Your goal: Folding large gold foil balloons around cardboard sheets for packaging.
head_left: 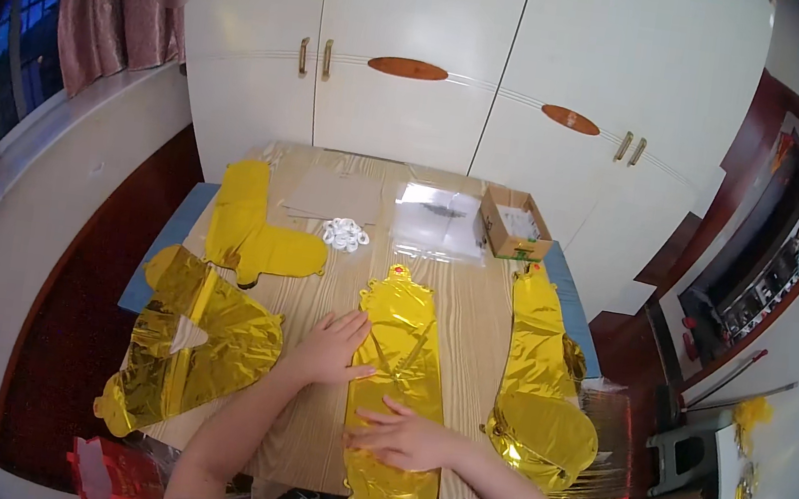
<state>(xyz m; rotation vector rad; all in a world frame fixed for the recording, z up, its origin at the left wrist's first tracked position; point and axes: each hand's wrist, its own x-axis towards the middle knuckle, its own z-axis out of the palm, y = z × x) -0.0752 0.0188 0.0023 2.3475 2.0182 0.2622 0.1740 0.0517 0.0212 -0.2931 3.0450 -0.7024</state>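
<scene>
- Two hands lie flat on the long gold foil balloon at the table's middle; we judge the step to be smoothing it out
- Our right hand rests open, palm down, on its lower half
- Our left hand spreads open against its left edge, a little farther up
- Next we'd judge a firm, even press toward the balloon's far end is called for
- Farther off lie more gold balloons at each side, white rings, clear bags and a cardboard box
</scene>
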